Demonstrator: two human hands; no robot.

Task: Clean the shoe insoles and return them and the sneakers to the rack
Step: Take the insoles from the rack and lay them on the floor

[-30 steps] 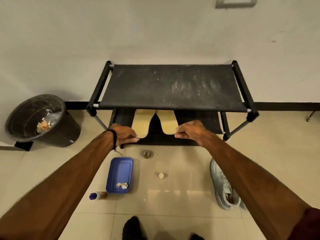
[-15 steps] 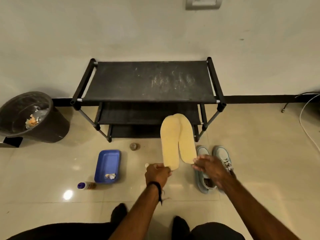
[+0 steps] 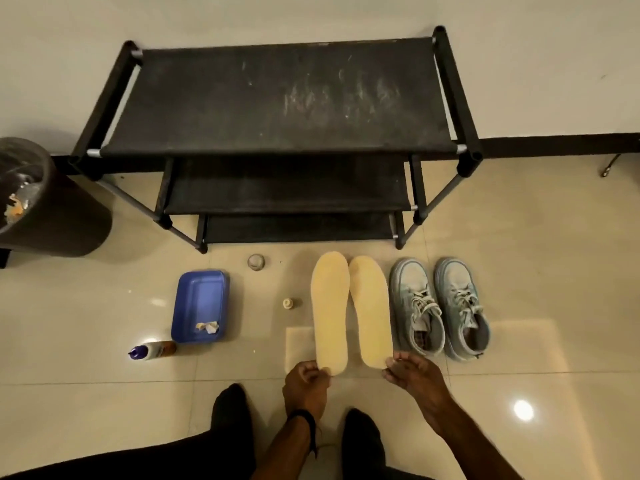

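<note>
Blue tray (image 3: 201, 299) left of insoles (image 3: 349, 310)

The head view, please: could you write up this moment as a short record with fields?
insoles: two yellow insoles flat on the floor, side by side, between blue tray and sneakers
left hand: left hand pinches the heel of the left insole
right hand: right hand, fingers at the heel of the right insole
sneakers: grey-blue pair on the floor, right of the insoles
shoe rack: black shoe rack, shelves bare
tray: blue tray holding a crumpled scrap
bottle: lying beside the tray
</note>
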